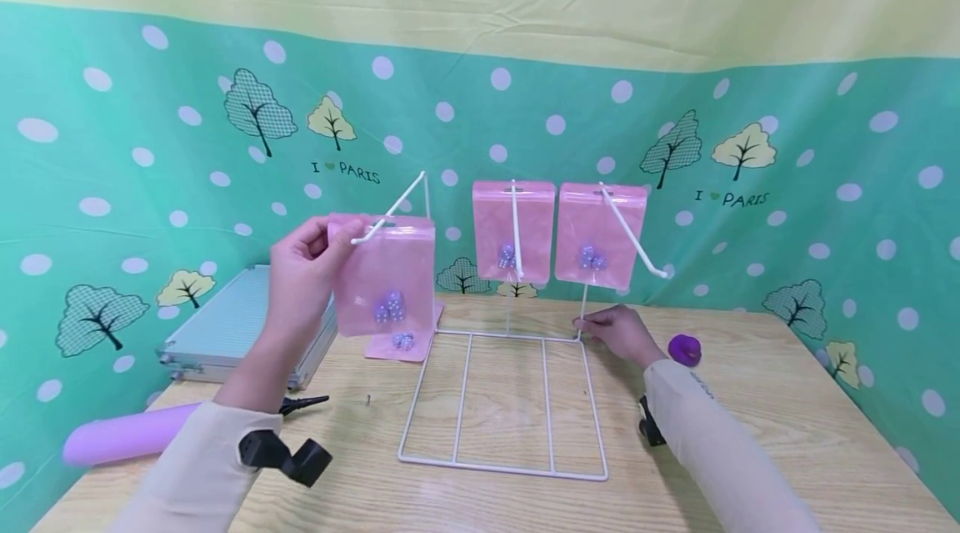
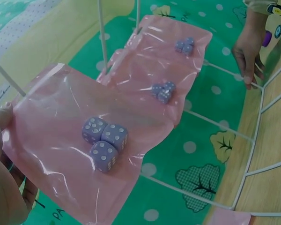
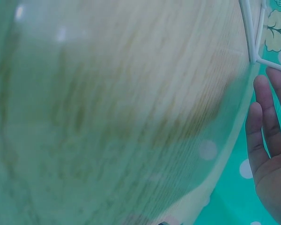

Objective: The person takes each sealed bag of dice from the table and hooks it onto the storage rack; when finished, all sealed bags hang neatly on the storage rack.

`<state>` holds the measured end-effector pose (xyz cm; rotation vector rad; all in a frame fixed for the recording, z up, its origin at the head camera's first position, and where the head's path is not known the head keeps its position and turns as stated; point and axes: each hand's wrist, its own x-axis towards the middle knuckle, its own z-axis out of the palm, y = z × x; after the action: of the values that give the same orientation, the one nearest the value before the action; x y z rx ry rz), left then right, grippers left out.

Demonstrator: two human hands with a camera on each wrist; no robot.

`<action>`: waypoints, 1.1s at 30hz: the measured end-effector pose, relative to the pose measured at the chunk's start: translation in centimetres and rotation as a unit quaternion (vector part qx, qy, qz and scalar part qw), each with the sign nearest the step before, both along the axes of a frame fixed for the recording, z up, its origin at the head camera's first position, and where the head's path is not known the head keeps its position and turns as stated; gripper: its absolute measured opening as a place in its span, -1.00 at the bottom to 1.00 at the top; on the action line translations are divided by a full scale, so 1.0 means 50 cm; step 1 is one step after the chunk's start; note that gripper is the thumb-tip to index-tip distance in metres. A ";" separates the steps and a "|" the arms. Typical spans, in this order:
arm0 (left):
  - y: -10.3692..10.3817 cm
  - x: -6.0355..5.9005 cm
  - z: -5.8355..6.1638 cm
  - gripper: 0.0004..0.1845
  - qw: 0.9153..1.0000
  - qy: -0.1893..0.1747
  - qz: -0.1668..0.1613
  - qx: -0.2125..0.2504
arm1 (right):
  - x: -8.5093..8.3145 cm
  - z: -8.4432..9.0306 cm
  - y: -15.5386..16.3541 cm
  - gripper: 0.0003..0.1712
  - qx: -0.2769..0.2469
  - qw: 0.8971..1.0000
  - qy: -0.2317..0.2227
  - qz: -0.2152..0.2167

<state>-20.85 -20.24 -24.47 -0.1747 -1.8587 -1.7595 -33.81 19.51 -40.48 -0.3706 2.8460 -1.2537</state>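
Observation:
My left hand [image 1: 306, 266] pinches the left edge of a pink zip bag [image 1: 382, 270], thumb in front. Lavender dice [image 2: 104, 143] show inside the bag. The left prong [image 1: 393, 203] of a white wire rack [image 1: 502, 466] passes at the bag's top hole. Two similar pink bags, a middle bag [image 1: 491, 220] and a right bag [image 1: 577, 224], hang on the other prongs with dice in them. Low at the rack's back right corner, my right hand [image 1: 621, 333] grips the upright wire between thumb and finger; its other fingers [image 3: 264, 93] are fairly straight in the right wrist view.
Another pink bag with dice [image 1: 401, 343] lies on the table [image 1: 345, 483] behind the left bag. A pale blue case [image 1: 232, 324], a purple roll [image 1: 127, 433] and a black-handled tool [image 1: 303, 404] lie at left. At right sits a small purple object [image 1: 684, 349]. A patterned curtain [image 1: 562, 99] hangs behind.

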 end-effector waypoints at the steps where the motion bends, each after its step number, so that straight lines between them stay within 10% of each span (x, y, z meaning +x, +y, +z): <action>1: 0.001 -0.005 -0.001 -0.86 1.000 -0.002 0.007 0.002 | 0.000 -0.001 0.000 -0.66 -0.001 1.000 -0.001 0.000; 33: 0.024 -0.147 -0.002 -0.64 0.995 -0.050 0.076 -0.039 | -0.006 -0.006 0.002 -0.66 -0.003 1.000 0.003 0.000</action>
<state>-28.18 -19.02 -24.55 0.0265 -1.9591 -1.6187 -34.10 19.63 -40.79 -0.3752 2.8468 -1.2633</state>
